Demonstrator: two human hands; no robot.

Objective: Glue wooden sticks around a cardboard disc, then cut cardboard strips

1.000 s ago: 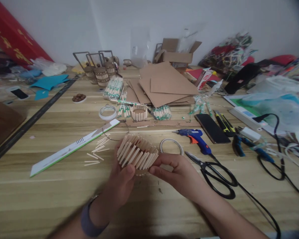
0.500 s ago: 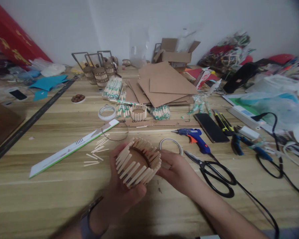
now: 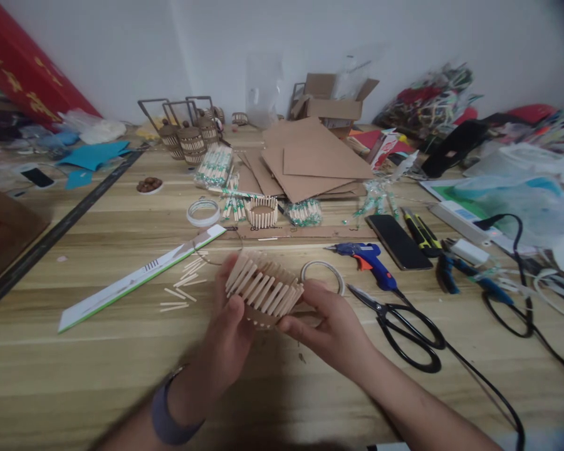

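Observation:
Between my hands, above the table, is a tilted ring of short wooden sticks set upright on a brown cardboard band. My left hand grips its left side, thumb on the near face. My right hand holds its lower right, the thumb at the bottom edge; its other fingers are partly hidden behind. Loose wooden sticks lie left of my left hand. Beyond the held piece stands a similar, smaller-looking stick ring. A roll of tape lies just behind my right hand.
Right of my hands lie black scissors, a blue glue gun, a phone and yellow cutters. A white strip crosses the left side. Cardboard sheets and small lidded buckets stand farther back. Cables run along the right.
The stick ring has been tipped and turned, so its near outer side and cardboard band now show more. My left thumb has moved up, and my right thumb now shows at its lower edge.

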